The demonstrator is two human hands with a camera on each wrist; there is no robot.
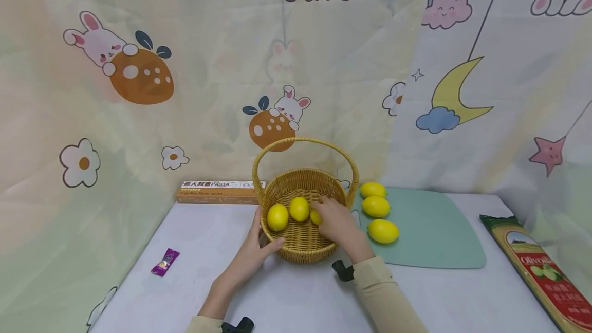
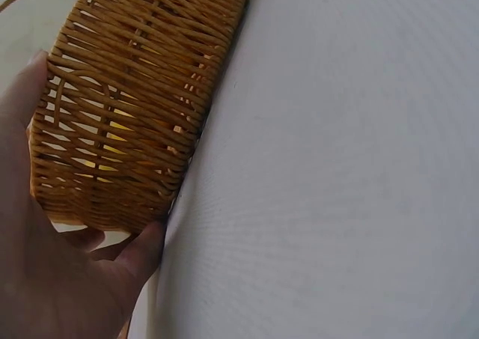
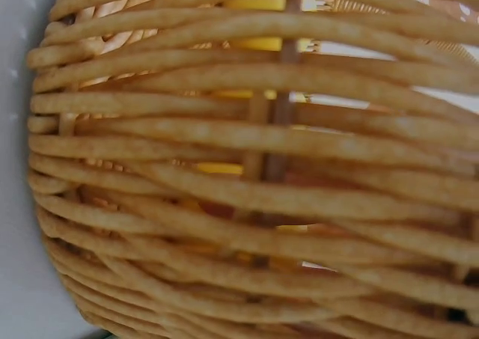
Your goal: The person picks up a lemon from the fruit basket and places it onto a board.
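Beige sleeve (image 1: 388,292) of the R arm is nearest the head cam, leading to the R hand (image 1: 336,220), which reaches over the near R rim of the wicker basket (image 1: 302,257) w/ fingers bent round a third lemon (image 1: 315,216); can't tell how firm that hold is, as weave fills the R wrist view. L hand (image 1: 259,245) grips the basket's L side, thumb by the front rim.

To do this well, imo: brace w/ the L hand so nothing tips, let go of fruit only once it's on the basket floor, & keep the R forearm off the handle (image 1: 305,139).

Basket holds 3 lemons: L lemon (image 1: 278,217), mid lemon (image 1: 299,209), plus the one under the R hand. 3 more lemons (image 1: 376,206) line the green board's (image 1: 435,235) L edge, just R of the basket. Pasta box (image 1: 219,194) sits back-left, contents hidden; ditto red-labelled pack (image 1: 543,274) far R & purple sachet (image 1: 165,262) on the L.
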